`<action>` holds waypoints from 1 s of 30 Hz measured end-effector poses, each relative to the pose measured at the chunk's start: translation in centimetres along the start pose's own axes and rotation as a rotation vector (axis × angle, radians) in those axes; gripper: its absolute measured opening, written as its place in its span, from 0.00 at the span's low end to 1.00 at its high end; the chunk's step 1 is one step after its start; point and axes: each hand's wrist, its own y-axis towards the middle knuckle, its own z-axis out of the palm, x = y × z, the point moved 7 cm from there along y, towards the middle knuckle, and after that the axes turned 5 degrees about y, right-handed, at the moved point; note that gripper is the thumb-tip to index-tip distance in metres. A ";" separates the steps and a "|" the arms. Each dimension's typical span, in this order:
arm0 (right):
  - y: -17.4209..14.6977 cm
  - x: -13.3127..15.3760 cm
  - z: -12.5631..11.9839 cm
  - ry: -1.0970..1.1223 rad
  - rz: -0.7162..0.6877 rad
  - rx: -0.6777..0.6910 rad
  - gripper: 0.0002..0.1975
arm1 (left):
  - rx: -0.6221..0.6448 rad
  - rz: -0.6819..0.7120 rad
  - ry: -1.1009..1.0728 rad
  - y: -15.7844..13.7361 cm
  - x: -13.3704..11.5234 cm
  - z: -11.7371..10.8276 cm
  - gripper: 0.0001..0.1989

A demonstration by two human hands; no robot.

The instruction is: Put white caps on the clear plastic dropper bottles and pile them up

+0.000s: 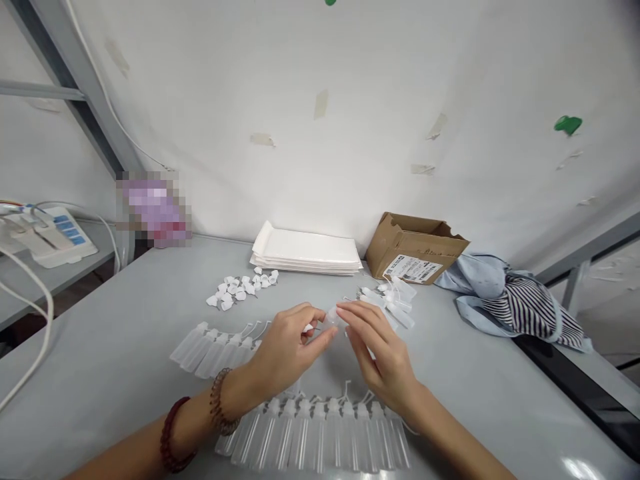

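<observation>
My left hand (290,343) and my right hand (377,347) meet over the middle of the table. Between their fingertips is a small translucent plastic bottle (332,318), seen mostly end-on and partly covered by the fingers. A small white needle cap (309,328) shows among the curled fingers of the left hand. Below the hands lies a long row of clear squeeze bottles (320,437) with white tops and thin strap-like ends. Another group of such bottles (213,353) lies left, partly behind my left forearm. Loose bottles (400,310) lie beyond my right hand.
Several white needle caps (235,292) lie in a loose pile at the back left. White padded envelopes (310,252) are stacked by the wall, beside an open cardboard box (415,250). A striped cloth bag (525,307) lies right; a power strip (60,237) sits left.
</observation>
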 end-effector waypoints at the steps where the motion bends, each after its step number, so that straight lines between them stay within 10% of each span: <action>1: -0.3 0.2 0.2 -0.018 -0.029 0.024 0.24 | -0.014 0.010 0.008 -0.1 0.0 0.0 0.08; 9: -1.0 -0.3 -0.9 0.075 0.140 -0.124 0.19 | -0.102 0.083 0.026 -0.7 -0.3 -0.1 0.09; 22: -1.6 -1.3 1.0 0.447 0.465 0.037 0.14 | 0.007 0.198 0.045 -1.5 -1.3 0.9 0.07; 30: -2.3 -2.5 1.8 0.610 0.741 0.067 0.16 | 0.100 -0.170 -0.191 -0.8 0.2 0.9 0.09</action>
